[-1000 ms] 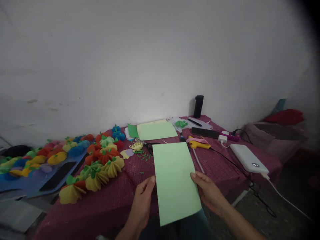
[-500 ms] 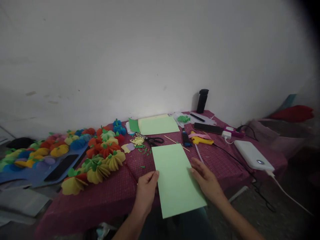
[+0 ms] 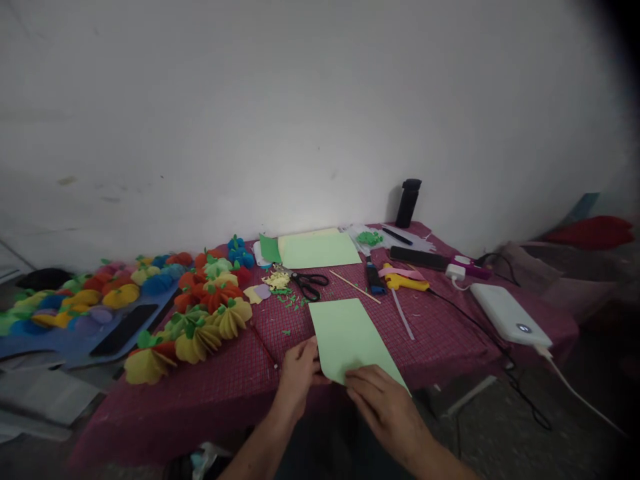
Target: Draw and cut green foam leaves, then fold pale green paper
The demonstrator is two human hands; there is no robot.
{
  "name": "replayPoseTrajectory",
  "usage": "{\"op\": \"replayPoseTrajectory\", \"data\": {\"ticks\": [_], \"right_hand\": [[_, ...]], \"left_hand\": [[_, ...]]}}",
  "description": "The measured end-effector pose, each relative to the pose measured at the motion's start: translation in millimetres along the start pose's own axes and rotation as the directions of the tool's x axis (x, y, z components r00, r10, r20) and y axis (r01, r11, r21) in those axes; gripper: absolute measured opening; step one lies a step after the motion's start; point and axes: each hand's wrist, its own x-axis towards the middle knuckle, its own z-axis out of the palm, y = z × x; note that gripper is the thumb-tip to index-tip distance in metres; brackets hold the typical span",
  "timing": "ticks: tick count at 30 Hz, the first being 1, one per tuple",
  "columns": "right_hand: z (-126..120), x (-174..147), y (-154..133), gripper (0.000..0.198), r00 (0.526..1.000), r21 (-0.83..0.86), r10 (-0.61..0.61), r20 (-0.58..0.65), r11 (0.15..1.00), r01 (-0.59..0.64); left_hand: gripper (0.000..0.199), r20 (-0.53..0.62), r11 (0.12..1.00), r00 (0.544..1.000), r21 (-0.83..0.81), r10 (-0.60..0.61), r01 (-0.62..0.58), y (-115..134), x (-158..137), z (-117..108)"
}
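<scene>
A light green sheet of paper (image 3: 350,337) lies tilted at the table's front edge, its near edge curving under my fingers. My left hand (image 3: 299,373) grips the sheet's left edge, its fingertips partly hidden behind the paper. Across the near edge, my right hand (image 3: 383,400) is closed on the paper, fingers on top and thumb below. Beyond the sheet lie black-handled scissors (image 3: 307,283), a thin wooden stick (image 3: 355,287) and small green and yellow paper scraps (image 3: 277,281).
Rows of colourful paper pumpkins (image 3: 200,337) fill the left side. Further back lie more green sheets (image 3: 320,250). To the right are a yellow glue gun (image 3: 405,280), a blue cutter (image 3: 374,277), a white power bank (image 3: 510,313) with cables, and a black bottle (image 3: 409,203).
My right hand has moved from the sheet's right edge to its near edge, which now bends upward. My left hand has stayed at the left edge.
</scene>
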Motion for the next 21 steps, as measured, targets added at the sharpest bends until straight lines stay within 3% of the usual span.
{"op": "replayPoseTrajectory", "data": {"ticks": [3, 6, 11, 15, 18, 21], "right_hand": [[-9, 8, 7, 0.019, 0.979, 0.145, 0.205, -0.004, 0.969, -0.202], [-15, 12, 15, 0.027, 0.925, 0.245, 0.379, 0.001, 0.897, -0.367], [-17, 16, 24, 0.036, 0.841, 0.376, 0.540, 0.030, 0.773, -0.510], [-17, 19, 27, 0.038, 0.805, 0.454, 0.590, 0.066, 0.700, -0.551], [-17, 19, 30, 0.038, 0.788, 0.467, 0.612, 0.071, 0.677, -0.568], [-16, 17, 36, 0.038, 0.776, 0.466, 0.627, 0.067, 0.668, -0.580]], "left_hand": [[0.043, 0.014, 1.000, 1.000, -0.007, -0.009, 0.009, 2, -3, -1], [0.042, -0.031, 0.999, 0.999, -0.013, -0.044, 0.043, 3, -4, 0], [0.044, -0.092, 0.995, 0.991, -0.026, -0.094, 0.092, 6, -5, 4], [0.050, -0.095, 0.997, 0.993, -0.023, -0.073, 0.071, 3, -5, 4], [0.057, -0.075, 0.999, 0.997, 0.047, 0.020, -0.016, -4, -5, 0], [0.048, -0.036, 0.944, 0.970, 0.241, 0.240, -0.225, -11, -7, -5]]}}
